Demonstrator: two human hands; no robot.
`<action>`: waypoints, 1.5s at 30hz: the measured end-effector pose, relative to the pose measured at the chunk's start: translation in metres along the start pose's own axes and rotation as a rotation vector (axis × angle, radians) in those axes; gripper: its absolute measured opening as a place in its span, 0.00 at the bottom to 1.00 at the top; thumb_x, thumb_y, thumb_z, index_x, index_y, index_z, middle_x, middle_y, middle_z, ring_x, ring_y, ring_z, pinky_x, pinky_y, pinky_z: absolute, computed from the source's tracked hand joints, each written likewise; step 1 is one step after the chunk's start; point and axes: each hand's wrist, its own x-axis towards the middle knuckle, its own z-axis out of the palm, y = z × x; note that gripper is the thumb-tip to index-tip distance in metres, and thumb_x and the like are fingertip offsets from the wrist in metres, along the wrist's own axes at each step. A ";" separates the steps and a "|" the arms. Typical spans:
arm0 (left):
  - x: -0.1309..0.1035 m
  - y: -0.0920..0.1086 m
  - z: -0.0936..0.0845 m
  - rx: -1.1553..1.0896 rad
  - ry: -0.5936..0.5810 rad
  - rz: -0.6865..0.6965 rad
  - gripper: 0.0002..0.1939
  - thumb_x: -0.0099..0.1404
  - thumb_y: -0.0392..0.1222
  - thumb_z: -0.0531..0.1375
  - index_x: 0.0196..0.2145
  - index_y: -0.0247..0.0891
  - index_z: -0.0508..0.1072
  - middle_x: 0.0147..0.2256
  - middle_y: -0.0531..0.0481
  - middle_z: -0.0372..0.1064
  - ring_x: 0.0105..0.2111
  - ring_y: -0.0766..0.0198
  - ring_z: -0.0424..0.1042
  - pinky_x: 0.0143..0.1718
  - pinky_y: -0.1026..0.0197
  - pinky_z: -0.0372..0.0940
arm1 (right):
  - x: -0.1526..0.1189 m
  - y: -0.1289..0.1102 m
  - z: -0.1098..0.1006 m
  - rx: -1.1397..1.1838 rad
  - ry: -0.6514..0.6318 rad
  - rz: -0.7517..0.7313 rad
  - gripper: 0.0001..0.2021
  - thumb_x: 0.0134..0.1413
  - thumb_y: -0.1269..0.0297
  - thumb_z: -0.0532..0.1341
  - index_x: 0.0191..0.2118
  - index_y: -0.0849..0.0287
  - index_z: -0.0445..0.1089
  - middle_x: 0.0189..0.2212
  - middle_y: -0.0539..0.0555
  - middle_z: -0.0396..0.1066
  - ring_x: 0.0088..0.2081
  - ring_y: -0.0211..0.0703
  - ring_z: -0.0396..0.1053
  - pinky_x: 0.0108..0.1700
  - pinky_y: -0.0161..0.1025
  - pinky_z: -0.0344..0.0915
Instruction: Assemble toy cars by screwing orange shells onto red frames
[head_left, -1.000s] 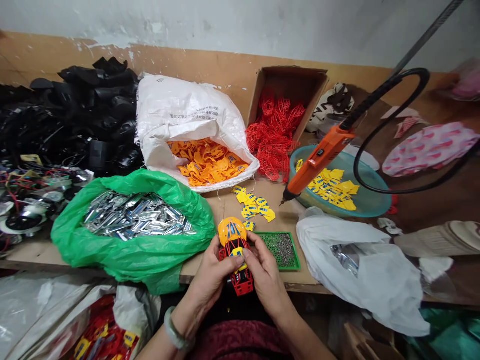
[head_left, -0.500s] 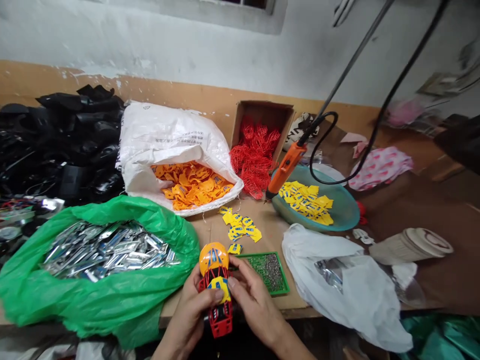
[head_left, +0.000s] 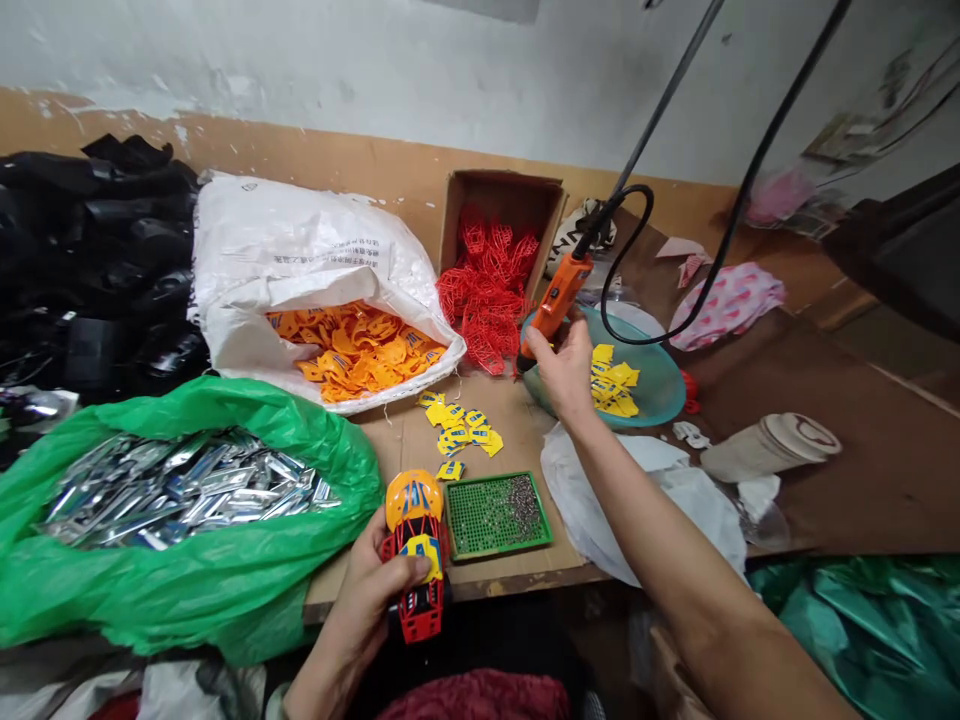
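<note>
My left hand (head_left: 367, 585) grips a toy car (head_left: 420, 610) with an orange front, a red cage body and a yellow-and-blue piece on top, my thumb pressing that piece. The car is held at the table's front edge. Farther right, my right hand (head_left: 562, 365) is closed around the lower part of an orange electric screwdriver (head_left: 556, 300), which hangs from a rod with a black cable. Beside the car lies a green perforated tray (head_left: 487, 520) with small screws heaped at its right. Loose yellow-and-blue pieces (head_left: 465, 430) are scattered behind the tray.
A green bag (head_left: 300, 590) of silvery parts stands left, with black parts (head_left: 97, 250) behind. A white sack (head_left: 315, 225) holds orange pieces. Red cage parts (head_left: 487, 290) spill from a cardboard box (head_left: 551, 210). A teal bowl (head_left: 664, 390) and a white plastic bag (head_left: 585, 500) are at right.
My right hand has left the toy car and moved up and right to take hold of the electric screwdriver. My left hand still holds the car. The view has shifted a little.
</note>
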 end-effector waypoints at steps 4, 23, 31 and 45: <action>0.002 0.000 -0.001 0.039 0.011 -0.021 0.27 0.42 0.35 0.71 0.43 0.35 0.74 0.30 0.49 0.76 0.25 0.62 0.71 0.25 0.63 0.68 | -0.032 -0.017 -0.007 0.006 -0.065 0.081 0.18 0.46 0.67 0.65 0.45 0.57 0.66 0.40 0.55 0.74 0.41 0.49 0.72 0.49 0.51 0.69; 0.012 0.004 0.009 0.012 0.028 -0.108 0.29 0.39 0.35 0.71 0.42 0.34 0.74 0.28 0.50 0.75 0.22 0.65 0.69 0.23 0.64 0.66 | -0.139 -0.035 -0.004 0.444 -0.158 0.410 0.10 0.53 0.63 0.67 0.40 0.55 0.68 0.18 0.42 0.65 0.20 0.37 0.65 0.25 0.37 0.63; 0.013 0.001 0.008 0.038 0.024 -0.102 0.27 0.41 0.34 0.70 0.42 0.34 0.73 0.27 0.52 0.74 0.22 0.65 0.69 0.22 0.64 0.66 | -0.144 -0.029 0.000 0.424 -0.165 0.422 0.11 0.53 0.60 0.67 0.39 0.55 0.68 0.19 0.43 0.65 0.19 0.38 0.64 0.25 0.38 0.63; 0.013 0.003 0.010 0.026 0.029 -0.101 0.26 0.40 0.34 0.70 0.40 0.35 0.73 0.27 0.51 0.75 0.22 0.65 0.69 0.22 0.64 0.66 | -0.148 -0.025 0.000 0.394 -0.196 0.430 0.11 0.53 0.58 0.67 0.40 0.54 0.69 0.19 0.44 0.65 0.20 0.39 0.64 0.24 0.39 0.62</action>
